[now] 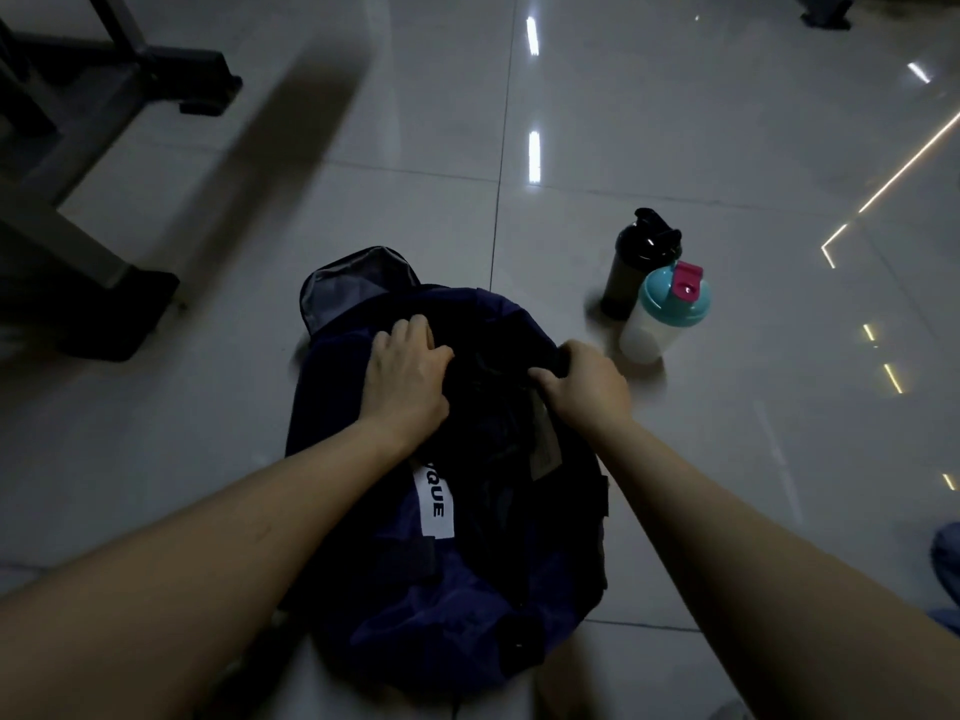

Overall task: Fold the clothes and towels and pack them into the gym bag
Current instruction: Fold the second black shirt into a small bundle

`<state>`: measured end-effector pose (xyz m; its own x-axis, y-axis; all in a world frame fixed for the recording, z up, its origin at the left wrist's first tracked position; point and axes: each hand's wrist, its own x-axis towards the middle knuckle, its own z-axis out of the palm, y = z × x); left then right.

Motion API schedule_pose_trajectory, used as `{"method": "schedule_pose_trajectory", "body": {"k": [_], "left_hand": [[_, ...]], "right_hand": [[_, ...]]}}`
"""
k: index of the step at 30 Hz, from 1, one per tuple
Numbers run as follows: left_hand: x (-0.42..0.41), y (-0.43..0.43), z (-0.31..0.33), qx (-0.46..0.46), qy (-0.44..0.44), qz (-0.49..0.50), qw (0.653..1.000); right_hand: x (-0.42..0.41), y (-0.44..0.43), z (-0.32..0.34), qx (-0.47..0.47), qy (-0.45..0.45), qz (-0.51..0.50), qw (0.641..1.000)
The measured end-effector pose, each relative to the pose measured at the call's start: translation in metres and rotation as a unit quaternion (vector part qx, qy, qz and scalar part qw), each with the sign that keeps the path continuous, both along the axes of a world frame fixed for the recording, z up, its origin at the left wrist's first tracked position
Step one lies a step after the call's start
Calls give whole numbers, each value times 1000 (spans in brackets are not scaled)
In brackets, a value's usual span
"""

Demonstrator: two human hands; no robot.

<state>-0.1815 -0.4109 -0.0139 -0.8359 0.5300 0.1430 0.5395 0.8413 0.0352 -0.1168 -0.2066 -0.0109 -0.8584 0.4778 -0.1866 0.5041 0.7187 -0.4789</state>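
Observation:
A dark navy gym bag (415, 605) with a white label lies on the tiled floor, right in front of me. Dark cloth (493, 397) fills its open top; what garment it is cannot be made out. My left hand (408, 379) lies on the left side of the opening, fingers curled into the dark fabric. My right hand (587, 384) grips the bag's right edge, fingers curled over it. A grey-lined flap (353, 283) stands open at the bag's far end.
Two shaker bottles stand to the right of the bag: a black one (636, 262) and a white one with a teal lid (665, 314). Black gym equipment legs (119, 314) stand at the left. Blue fabric (948, 569) shows at the right edge.

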Motion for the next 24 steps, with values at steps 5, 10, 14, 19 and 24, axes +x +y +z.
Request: {"method": "schedule_pose_trajectory", "body": {"k": [5,10,14,19,24], "left_hand": [[21,4,-19,15,-2,52,999],[64,2,-31,62,40,-45,996],[67,10,-46,13,-11,-7,1000],[50,29,-54,-71,-139,1,988],[32,35,-65,-106,-238,-6,966]], "right_hand": [[-8,3,-11,-23,47,-19,998],[-8,8,-23,-40,65,-25,997],[-6,9,-23,-53,74,-19,996],[-7,14,-23,-72,53,13,996],[-10,21,-24,-90,37,17,995]]}}
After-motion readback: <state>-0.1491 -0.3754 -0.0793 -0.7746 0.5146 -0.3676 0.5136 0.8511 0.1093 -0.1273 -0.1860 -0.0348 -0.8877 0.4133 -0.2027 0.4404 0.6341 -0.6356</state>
